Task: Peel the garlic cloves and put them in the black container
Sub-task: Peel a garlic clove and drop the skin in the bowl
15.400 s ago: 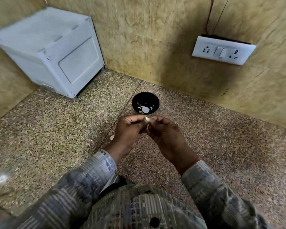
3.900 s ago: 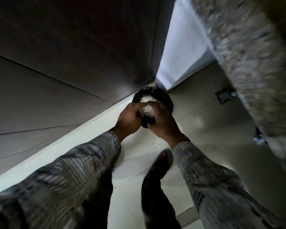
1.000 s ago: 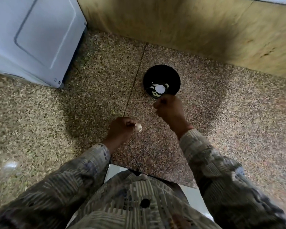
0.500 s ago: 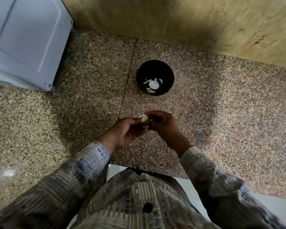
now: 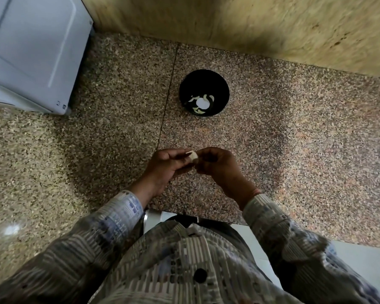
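Two hands meet above the speckled stone counter (image 5: 294,139), close to the middle of its front edge. Both the left hand (image 5: 165,166) and the right hand (image 5: 218,166) have curled fingers and pinch one pale garlic clove (image 5: 193,158) between their fingertips; a flake of skin juts from the clove's top. The black container (image 5: 203,81) stands on the counter toward its back edge, well apart from the hands and just right of the slab seam (image 5: 167,95); pale peeled cloves (image 5: 195,109) lie on its bottom. A white appliance (image 5: 31,51) occupies the back left corner. A tan wall (image 5: 272,25) rises behind the back edge.
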The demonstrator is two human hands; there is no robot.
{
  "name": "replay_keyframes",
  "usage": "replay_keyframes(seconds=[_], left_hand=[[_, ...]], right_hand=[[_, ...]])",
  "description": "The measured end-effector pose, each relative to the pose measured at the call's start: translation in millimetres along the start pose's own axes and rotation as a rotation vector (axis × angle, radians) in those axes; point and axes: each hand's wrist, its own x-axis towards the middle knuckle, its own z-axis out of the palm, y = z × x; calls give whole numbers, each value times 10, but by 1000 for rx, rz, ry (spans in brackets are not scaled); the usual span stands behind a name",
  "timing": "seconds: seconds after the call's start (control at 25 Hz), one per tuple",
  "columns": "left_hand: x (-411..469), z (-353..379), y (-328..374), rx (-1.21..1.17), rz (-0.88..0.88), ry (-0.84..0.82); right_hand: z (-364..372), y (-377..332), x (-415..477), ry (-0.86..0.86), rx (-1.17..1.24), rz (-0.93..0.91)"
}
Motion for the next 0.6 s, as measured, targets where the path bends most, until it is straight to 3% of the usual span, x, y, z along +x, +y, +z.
replay_keyframes(seconds=[0.2, 0.6], left_hand=[[-18, 5, -68, 169, 102, 108], [-121, 27, -52, 231, 145, 63]], right_hand=[[-52, 83, -16, -71, 73, -10], [-14, 111, -109, -109, 350, 89]])
